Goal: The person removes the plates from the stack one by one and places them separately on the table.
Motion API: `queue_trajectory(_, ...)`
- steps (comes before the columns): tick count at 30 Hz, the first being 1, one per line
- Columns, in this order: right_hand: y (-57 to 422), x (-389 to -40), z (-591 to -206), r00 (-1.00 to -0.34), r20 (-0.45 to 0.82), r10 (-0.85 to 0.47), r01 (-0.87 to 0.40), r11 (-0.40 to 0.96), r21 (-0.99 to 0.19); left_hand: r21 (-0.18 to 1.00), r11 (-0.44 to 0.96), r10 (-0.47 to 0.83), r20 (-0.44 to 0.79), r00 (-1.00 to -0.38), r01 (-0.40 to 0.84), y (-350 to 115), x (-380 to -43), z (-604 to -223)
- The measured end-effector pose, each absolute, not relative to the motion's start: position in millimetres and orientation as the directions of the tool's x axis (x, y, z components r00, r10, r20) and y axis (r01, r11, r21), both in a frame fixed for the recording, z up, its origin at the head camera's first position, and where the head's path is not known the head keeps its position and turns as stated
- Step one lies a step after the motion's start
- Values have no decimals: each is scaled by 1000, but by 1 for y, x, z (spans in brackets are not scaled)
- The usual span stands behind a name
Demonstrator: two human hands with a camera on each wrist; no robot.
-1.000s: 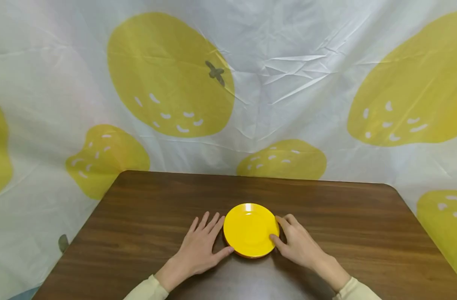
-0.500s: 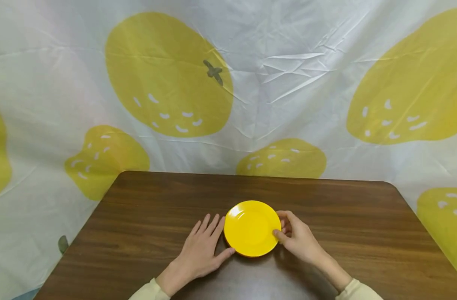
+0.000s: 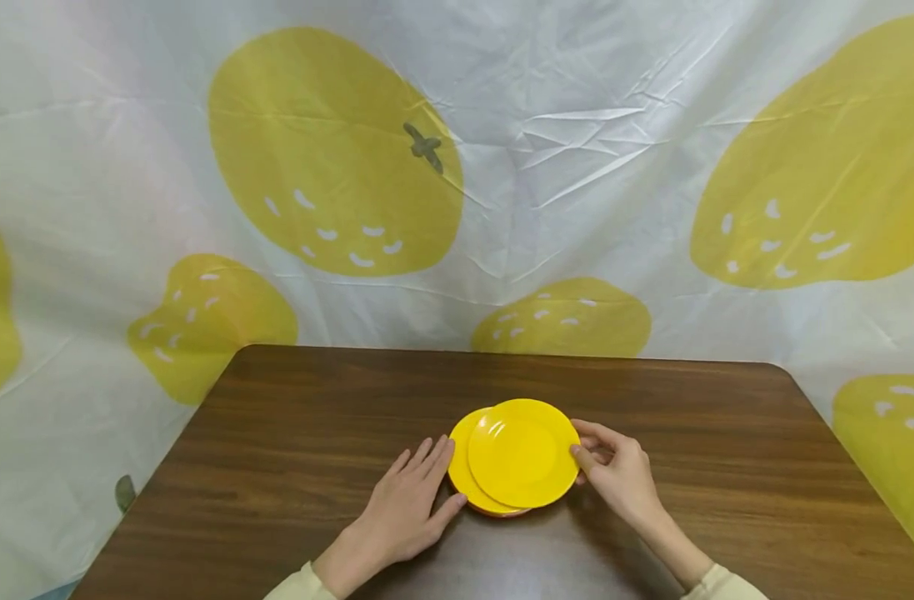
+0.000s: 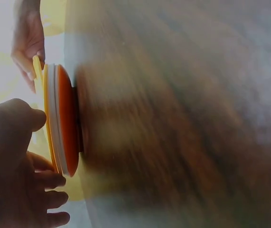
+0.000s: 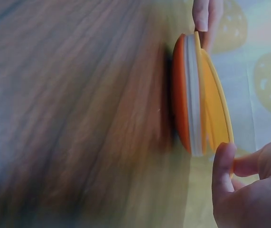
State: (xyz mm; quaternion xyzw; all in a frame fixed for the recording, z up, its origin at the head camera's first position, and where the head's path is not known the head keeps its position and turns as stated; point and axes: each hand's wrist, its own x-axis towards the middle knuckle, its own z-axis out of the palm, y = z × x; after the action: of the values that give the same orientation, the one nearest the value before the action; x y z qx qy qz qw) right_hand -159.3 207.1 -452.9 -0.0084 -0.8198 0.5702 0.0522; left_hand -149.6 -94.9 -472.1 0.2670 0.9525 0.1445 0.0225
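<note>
Two hands on one stack of plates. Right hand (image 3: pixel 625 479): thumb and fingers pinched together on the right edge of the upper yellow plate (image 3: pixel 524 454), thumb on the rim's top face, fingers underneath. Left hand (image 3: pixel 404 508): no pinch, fingers spread and mostly straight, index finger and thumb against the left side of the stack.

Change: half a second ago the upper yellow plate sat about square over the stack; now it's off to the right, baring a crescent of the lower yellow plate (image 3: pixel 462 457). Right hand has gone right with it; left hand roughly in place. Right wrist view has the upper plate tilted, gap widest at the pinched side, far side close to or touching the stack (can't tell which). For the work: reads as the top plate being separated, partway done, overlap remaining; left hand probably steadying the rest.

Under the lower yellow plate: pale layers (image 4: pixel 53 118), count unclear, then an orange piece (image 4: pixel 68 123) at the bottom, plate or bowl unclear. Stack is on the brown wood-grain table (image 3: pixel 314 400), near the middle left to right. Behind: white cloth (image 3: pixel 576 67) with yellow fruit prints (image 3: pixel 337 150).
</note>
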Motion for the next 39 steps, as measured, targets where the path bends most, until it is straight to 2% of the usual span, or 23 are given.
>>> queue_trajectory(20, 263, -142, -461, -977, 73, 202, 0, 343, -939, 302, 815, 522, -15, -853, 494, -96, -148, -473)
queue_trajectory(29, 285, -137, -465, -958, 80, 274, 44, 417, -908, 322, 805, 522, 13, -853, 498, -99, -145, -474)
queue_trajectory(39, 303, -134, -475, -944, -67, 322, 199, 396, -897, 334, 799, 522, 25, -852, 500, -99, -143, -474)
